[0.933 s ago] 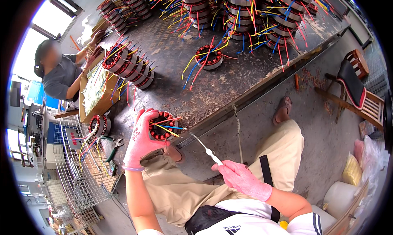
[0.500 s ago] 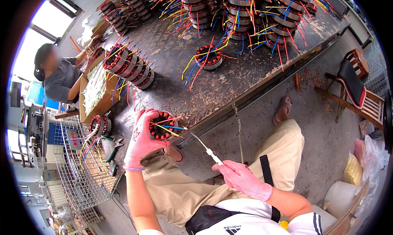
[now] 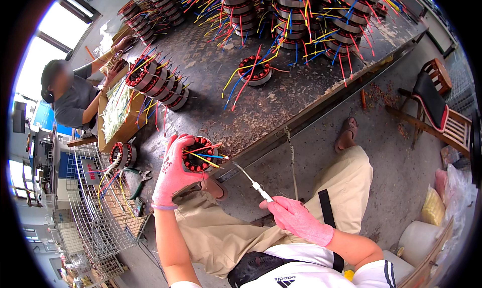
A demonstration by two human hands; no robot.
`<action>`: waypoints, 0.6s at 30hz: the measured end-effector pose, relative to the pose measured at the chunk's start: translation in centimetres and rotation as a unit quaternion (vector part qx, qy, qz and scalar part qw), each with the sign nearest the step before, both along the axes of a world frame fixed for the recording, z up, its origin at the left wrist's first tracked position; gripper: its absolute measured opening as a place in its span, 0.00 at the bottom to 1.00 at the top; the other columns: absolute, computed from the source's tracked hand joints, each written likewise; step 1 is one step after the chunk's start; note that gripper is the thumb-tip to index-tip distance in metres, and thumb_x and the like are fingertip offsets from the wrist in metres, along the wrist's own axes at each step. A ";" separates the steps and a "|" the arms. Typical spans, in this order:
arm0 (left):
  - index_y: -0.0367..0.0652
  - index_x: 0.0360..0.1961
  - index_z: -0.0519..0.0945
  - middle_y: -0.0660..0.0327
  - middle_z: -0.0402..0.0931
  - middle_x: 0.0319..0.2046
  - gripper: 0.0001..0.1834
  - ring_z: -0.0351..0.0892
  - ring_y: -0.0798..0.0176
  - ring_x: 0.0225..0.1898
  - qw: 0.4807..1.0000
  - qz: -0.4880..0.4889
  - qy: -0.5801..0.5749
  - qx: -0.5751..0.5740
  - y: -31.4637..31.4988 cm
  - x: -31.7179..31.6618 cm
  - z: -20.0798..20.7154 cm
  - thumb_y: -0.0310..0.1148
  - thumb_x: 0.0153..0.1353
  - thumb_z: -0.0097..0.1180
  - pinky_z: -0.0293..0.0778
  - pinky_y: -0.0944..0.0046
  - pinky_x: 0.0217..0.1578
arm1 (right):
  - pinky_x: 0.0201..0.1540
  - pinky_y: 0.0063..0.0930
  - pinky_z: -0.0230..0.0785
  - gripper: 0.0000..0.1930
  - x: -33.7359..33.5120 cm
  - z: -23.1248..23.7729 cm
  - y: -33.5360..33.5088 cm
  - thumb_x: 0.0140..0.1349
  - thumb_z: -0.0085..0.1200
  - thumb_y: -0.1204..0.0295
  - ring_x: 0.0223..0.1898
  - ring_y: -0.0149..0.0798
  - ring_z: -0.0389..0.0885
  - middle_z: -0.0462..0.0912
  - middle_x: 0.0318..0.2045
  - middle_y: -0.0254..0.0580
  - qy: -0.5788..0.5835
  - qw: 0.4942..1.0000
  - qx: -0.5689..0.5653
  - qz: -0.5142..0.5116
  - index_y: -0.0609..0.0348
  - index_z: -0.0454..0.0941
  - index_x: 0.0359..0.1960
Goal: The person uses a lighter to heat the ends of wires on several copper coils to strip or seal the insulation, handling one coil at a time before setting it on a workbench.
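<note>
My left hand [image 3: 173, 170], in a pink glove, is closed round a motor stator [image 3: 197, 154], a metal ring with red-wound coils. It sits at the table's near edge, its red, blue and yellow leads pointing right. My right hand [image 3: 296, 218], also gloved in pink, grips a slim white-handled tool [image 3: 262, 191] with a thin metal rod. The rod's tip is close to the end of the blue lead; whether they touch I cannot tell. Another stator [image 3: 255, 70] lies alone farther up the table, its leads spread out.
Stacks of stators [image 3: 291, 17] line the table's far side; a leaning stack [image 3: 158, 82] stands left. Green-handled pliers [image 3: 138, 180] lie beside another stator [image 3: 123, 155] at the left edge. A person [image 3: 75, 94] works behind a cardboard box [image 3: 118, 117]. A wooden chair [image 3: 437, 107] stands right.
The co-worker's head and arms have shifted slightly. My hands, the stator and the tool stay almost exactly in place.
</note>
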State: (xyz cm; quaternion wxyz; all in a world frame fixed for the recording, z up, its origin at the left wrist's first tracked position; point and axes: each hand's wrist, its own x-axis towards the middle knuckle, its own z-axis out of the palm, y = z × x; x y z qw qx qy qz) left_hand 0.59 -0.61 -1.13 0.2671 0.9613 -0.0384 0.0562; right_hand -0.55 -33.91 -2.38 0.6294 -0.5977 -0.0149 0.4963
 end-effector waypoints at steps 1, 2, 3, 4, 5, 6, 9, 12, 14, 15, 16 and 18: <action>0.42 0.55 0.70 0.56 0.74 0.54 0.48 0.68 0.48 0.64 1.000 0.001 0.000 0.000 0.0 0.0 0.0 0.34 0.26 0.80 0.47 0.44 0.73 | 0.24 0.23 0.61 0.15 0.0 0.0 0.0 0.74 0.43 0.63 0.20 0.25 0.67 0.68 0.17 0.31 -0.003 1.000 0.000 0.000 0.60 0.78 0.48; 0.42 0.55 0.70 0.56 0.74 0.54 0.48 0.68 0.48 0.63 1.000 0.001 0.002 -0.005 0.0 0.0 0.0 0.34 0.26 0.80 0.47 0.44 0.73 | 0.24 0.23 0.61 0.15 0.0 0.1 0.0 0.74 0.43 0.63 0.20 0.25 0.67 0.68 0.17 0.31 -0.002 1.000 -0.001 -0.001 0.60 0.78 0.48; 0.42 0.55 0.70 0.56 0.74 0.54 0.48 0.68 0.48 0.63 1.000 0.001 0.004 -0.009 0.0 0.1 0.0 0.35 0.26 0.80 0.47 0.44 0.73 | 0.24 0.23 0.61 0.15 0.0 0.1 0.0 0.74 0.43 0.63 0.20 0.25 0.67 0.68 0.17 0.31 -0.002 1.000 -0.002 -0.001 0.60 0.78 0.48; 0.42 0.55 0.70 0.56 0.74 0.54 0.48 0.68 0.48 0.63 1.000 0.002 0.006 -0.013 0.0 0.1 0.0 0.35 0.26 0.80 0.47 0.44 0.73 | 0.24 0.23 0.61 0.15 0.0 0.1 0.0 0.74 0.43 0.63 0.20 0.25 0.67 0.68 0.17 0.31 -0.001 1.000 -0.003 -0.001 0.60 0.78 0.48; 0.42 0.55 0.70 0.56 0.74 0.54 0.48 0.68 0.48 0.63 1.000 0.001 0.005 -0.011 0.0 0.0 0.0 0.35 0.26 0.80 0.47 0.44 0.73 | 0.24 0.23 0.61 0.15 0.0 0.1 -0.1 0.74 0.44 0.63 0.19 0.25 0.67 0.68 0.17 0.31 -0.001 1.000 -0.003 0.000 0.60 0.78 0.48; 0.42 0.55 0.70 0.55 0.74 0.54 0.48 0.68 0.48 0.63 1.000 0.001 0.004 -0.009 0.0 0.0 0.0 0.35 0.26 0.80 0.47 0.44 0.73 | 0.24 0.24 0.61 0.15 0.1 0.1 -0.1 0.74 0.44 0.63 0.19 0.24 0.67 0.68 0.17 0.31 -0.002 1.000 -0.003 0.001 0.60 0.78 0.48; 0.42 0.55 0.70 0.55 0.74 0.55 0.48 0.68 0.47 0.63 1.000 -0.001 -0.001 0.002 0.1 0.0 -0.1 0.35 0.26 0.80 0.47 0.44 0.73 | 0.24 0.24 0.61 0.15 0.0 -0.2 -0.1 0.74 0.44 0.63 0.19 0.24 0.67 0.68 0.17 0.31 -0.004 1.000 0.000 -0.002 0.60 0.78 0.48; 0.41 0.55 0.70 0.53 0.71 0.57 0.48 0.65 0.46 0.64 1.000 -0.009 -0.001 0.020 0.1 0.0 -0.1 0.30 0.25 0.78 0.58 0.50 0.67 | 0.24 0.24 0.61 0.15 -0.1 -0.4 0.0 0.74 0.44 0.63 0.19 0.25 0.67 0.68 0.17 0.32 -0.004 1.000 0.002 -0.003 0.59 0.78 0.47; 0.40 0.55 0.70 0.52 0.70 0.58 0.49 0.64 0.46 0.64 1.000 -0.011 0.000 0.021 0.2 0.0 0.0 0.28 0.24 0.77 0.64 0.53 0.64 | 0.24 0.23 0.61 0.15 -0.1 -0.4 0.1 0.74 0.44 0.63 0.19 0.25 0.67 0.68 0.17 0.32 -0.005 1.000 0.001 -0.001 0.59 0.78 0.47; 0.40 0.55 0.70 0.52 0.70 0.58 0.49 0.64 0.46 0.64 1.000 -0.011 0.000 0.016 0.2 0.0 -0.2 0.28 0.24 0.78 0.64 0.53 0.64 | 0.24 0.23 0.61 0.15 -0.1 -0.3 0.1 0.74 0.44 0.63 0.19 0.25 0.67 0.68 0.17 0.32 -0.006 1.000 0.000 0.001 0.59 0.78 0.47; 0.40 0.55 0.70 0.52 0.70 0.57 0.48 0.65 0.46 0.64 1.000 -0.010 0.000 0.011 0.3 0.0 -0.2 0.28 0.24 0.78 0.64 0.53 0.64 | 0.24 0.23 0.61 0.14 -0.1 -0.3 0.1 0.74 0.44 0.63 0.19 0.25 0.67 0.68 0.17 0.32 -0.007 1.000 -0.001 0.001 0.59 0.78 0.47; 0.41 0.55 0.70 0.54 0.72 0.55 0.48 0.67 0.47 0.63 1.000 -0.004 0.001 0.005 0.1 0.0 -0.1 0.33 0.26 0.79 0.53 0.47 0.70 | 0.24 0.23 0.61 0.14 -0.1 -0.2 0.0 0.74 0.44 0.64 0.19 0.25 0.67 0.69 0.17 0.32 -0.013 1.000 -0.002 0.004 0.60 0.78 0.47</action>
